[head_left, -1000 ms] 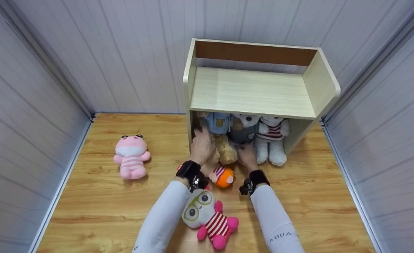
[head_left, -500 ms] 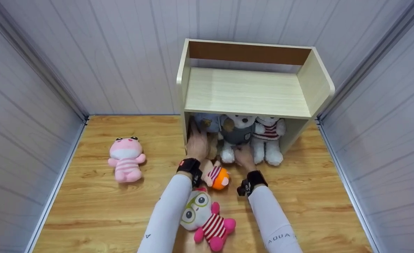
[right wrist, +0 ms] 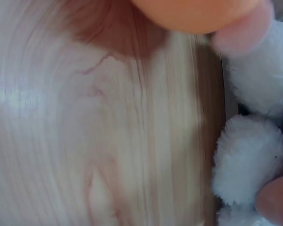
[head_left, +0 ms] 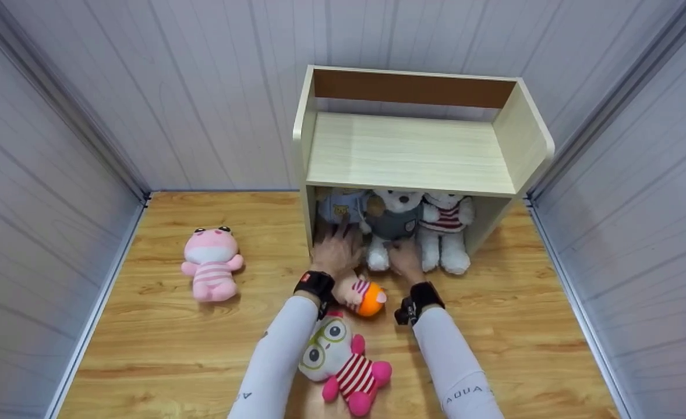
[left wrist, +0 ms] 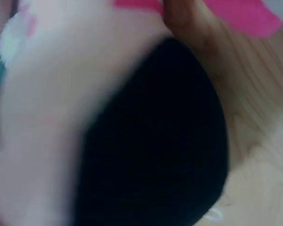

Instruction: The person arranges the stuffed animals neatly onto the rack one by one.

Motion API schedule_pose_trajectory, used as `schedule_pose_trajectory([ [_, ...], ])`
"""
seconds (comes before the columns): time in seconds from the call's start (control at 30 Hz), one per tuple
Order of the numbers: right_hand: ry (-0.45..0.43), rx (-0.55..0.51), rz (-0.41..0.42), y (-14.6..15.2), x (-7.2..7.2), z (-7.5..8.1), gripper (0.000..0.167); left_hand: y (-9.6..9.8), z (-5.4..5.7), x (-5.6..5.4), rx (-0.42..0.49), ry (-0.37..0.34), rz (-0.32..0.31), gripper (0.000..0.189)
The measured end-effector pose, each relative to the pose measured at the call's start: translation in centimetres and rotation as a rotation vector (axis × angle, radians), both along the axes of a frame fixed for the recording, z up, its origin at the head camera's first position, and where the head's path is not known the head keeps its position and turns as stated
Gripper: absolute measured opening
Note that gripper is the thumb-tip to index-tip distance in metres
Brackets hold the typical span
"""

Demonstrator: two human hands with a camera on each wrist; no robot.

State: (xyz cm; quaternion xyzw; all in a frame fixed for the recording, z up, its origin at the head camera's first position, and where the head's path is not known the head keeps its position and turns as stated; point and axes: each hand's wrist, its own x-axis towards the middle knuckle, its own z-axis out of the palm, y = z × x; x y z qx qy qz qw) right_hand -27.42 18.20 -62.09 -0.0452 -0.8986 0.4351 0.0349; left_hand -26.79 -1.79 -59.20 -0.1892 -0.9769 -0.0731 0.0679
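Observation:
In the head view, my left hand (head_left: 337, 251) reaches into the lower compartment at left, fingers straight and spread, against the lower body of a teddy bear in a blue top (head_left: 343, 205). The bear's legs are hidden behind it. My right hand (head_left: 406, 259) has curled fingers around one leg of a white plush dog in grey overalls (head_left: 398, 221); in the right wrist view a fingertip (right wrist: 276, 200) presses a white furry foot (right wrist: 250, 160). Beneath my left wrist lies a small plush with an orange head (head_left: 372, 299). Blur fills much of the left wrist view.
A pale wooden shelf unit (head_left: 407, 148) stands against the back wall. At its lower right sits a white plush in a striped sweater (head_left: 445, 233). On the floor lie a pink striped plush (head_left: 212, 265) at left and a plush with green glasses (head_left: 343, 364) between my forearms.
The teddy's brown legs, earlier sticking out in front, have gone back into the compartment. My left hand has shifted from the bear's left side to its front. My right hand stays at the dog's leg.

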Motion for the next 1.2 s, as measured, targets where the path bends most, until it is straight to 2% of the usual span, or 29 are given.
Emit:
schedule_pose_trajectory([
  [0.1,-0.010,0.025,0.003,0.3,0.0,0.3,0.044,0.5,-0.4,0.0,-0.104,-0.112,0.025,0.062],
  [0.17,-0.025,0.026,0.015,0.5,0.1,0.5,0.042,0.8,-0.4,-0.1,-0.123,-0.168,0.057,0.064],
  [0.3,0.020,0.064,0.033,0.2,0.3,0.8,0.047,0.7,-0.2,0.0,-0.023,-0.227,0.095,0.065],
  [0.47,0.126,0.134,0.040,-0.2,0.7,0.8,0.055,0.1,-0.1,0.6,0.154,-0.281,0.087,0.067],
  [0.53,0.173,0.167,0.044,-0.3,0.7,0.7,0.057,-0.3,-0.1,1.0,0.208,-0.283,0.067,0.067],
  [0.73,0.425,0.318,0.080,-0.4,1.0,0.4,0.058,-1.8,-0.1,2.3,0.391,-0.267,-0.026,0.063],
  [0.8,0.472,0.333,0.092,0.0,1.2,0.5,0.055,-2.2,0.0,2.6,0.430,-0.262,-0.043,0.063],
  [1.03,0.480,0.299,0.135,0.9,2.4,1.3,0.026,-3.6,0.6,3.9,0.526,-0.231,-0.056,0.055],
  [1.2,0.471,0.289,0.120,1.2,4.0,1.8,0.019,-4.6,0.7,4.9,0.588,-0.169,-0.088,0.048],
])
